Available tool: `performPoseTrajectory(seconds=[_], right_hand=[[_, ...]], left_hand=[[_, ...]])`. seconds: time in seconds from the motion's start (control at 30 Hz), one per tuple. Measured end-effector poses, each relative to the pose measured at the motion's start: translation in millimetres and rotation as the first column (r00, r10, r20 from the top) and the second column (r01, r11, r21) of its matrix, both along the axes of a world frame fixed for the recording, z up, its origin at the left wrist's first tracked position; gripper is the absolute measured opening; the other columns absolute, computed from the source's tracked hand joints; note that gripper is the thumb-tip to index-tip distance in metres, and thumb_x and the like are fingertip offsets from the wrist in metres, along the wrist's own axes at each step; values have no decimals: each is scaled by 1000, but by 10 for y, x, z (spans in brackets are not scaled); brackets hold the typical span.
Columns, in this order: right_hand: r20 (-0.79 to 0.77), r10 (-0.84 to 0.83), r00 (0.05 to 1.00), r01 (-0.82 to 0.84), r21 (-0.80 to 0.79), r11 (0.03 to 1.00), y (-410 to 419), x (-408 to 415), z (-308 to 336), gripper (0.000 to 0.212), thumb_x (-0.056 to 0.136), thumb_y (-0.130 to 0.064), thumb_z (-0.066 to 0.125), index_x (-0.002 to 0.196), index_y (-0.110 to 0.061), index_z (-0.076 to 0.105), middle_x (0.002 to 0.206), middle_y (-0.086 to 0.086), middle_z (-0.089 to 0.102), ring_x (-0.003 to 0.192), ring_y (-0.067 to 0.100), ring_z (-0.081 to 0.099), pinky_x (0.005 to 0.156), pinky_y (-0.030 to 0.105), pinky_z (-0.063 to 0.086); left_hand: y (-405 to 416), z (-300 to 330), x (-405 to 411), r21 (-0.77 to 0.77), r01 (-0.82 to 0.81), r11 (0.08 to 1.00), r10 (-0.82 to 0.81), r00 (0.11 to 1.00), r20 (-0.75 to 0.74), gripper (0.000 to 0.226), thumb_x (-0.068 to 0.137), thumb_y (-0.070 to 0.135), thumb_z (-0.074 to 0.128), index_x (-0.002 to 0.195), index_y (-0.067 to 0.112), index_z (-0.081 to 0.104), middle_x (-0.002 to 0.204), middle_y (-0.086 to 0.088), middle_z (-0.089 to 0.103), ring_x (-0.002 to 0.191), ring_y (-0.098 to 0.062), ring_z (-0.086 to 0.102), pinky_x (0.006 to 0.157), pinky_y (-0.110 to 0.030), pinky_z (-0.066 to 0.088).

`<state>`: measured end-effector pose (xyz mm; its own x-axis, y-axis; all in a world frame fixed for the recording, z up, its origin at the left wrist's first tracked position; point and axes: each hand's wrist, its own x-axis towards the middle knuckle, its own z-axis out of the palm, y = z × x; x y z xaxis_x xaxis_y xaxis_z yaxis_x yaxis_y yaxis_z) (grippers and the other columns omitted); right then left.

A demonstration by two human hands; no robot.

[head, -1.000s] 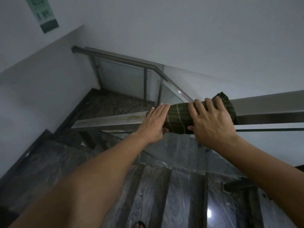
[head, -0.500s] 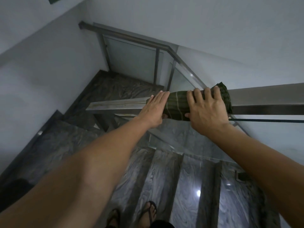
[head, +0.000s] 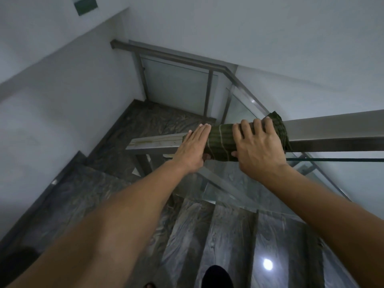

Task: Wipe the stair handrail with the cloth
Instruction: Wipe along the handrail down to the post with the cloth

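Observation:
A flat metal handrail [head: 332,129] crosses the view from the right edge to its free end left of centre. A dark green cloth with thin pale stripes [head: 221,142] is wrapped over the rail. My left hand [head: 192,149] lies flat on the cloth's left end, fingers straight and together, thumb under the rail. My right hand [head: 259,146] is closed over the cloth's right part, fingers across the top and thumb below. The bare rail stretch [head: 153,142] left of the cloth shows brownish streaks.
Dark marble steps [head: 228,235] descend below me to a landing [head: 162,119]. Glass panels [head: 174,84] with metal posts and a second handrail [head: 172,56] line the lower flight. White walls close in on the left and behind. My foot [head: 217,277] shows at the bottom edge.
Both hands stay on the cloth in the same grip. My view has shifted, dipping down toward the steps and then back up; hands and cloth barely moved along the rail.

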<state>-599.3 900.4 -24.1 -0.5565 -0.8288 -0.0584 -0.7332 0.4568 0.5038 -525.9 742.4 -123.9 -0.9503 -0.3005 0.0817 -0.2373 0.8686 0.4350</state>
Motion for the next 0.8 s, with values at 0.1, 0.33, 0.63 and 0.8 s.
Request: performPoseTrajectory(seconds=[0.1,0.33,0.63,0.8], right_hand=[[-10,-2,1000,2,3,1000,-276,102,-211,70,88,-51,45,138,-3,31,133,22,46,119,43,45,107,57,27],[6,-7,1000,7,37,999,-883,340,-585,72,88,-52,43,141,-5,29,140,21,41,125,43,40,109,56,25],[15,24,1000,-24,45,999,-1510,575,-1054,70,88,-52,43,139,-5,31,138,21,44,121,42,44,106,56,28],[1,32,999,-32,17,999,-1757,683,-1263,69,89,-52,42,138,-4,33,135,21,46,122,42,44,106,56,28]], left_hand=[[-262,-212,117,1,0,1000,0,1000,-16,95,80,6,66,150,9,1,161,-8,8,148,-19,1,122,-41,5],[-824,-584,385,28,-2,1000,3,1000,-23,94,80,3,62,150,9,0,161,-8,5,148,-20,-1,121,-43,7],[-1464,-1049,638,21,-19,1000,20,999,-40,92,80,4,64,150,8,5,161,-8,9,148,-20,3,121,-42,6],[-1720,-1262,749,8,-20,1000,21,998,-56,92,80,1,63,150,8,4,160,-9,9,148,-20,2,122,-41,6]])
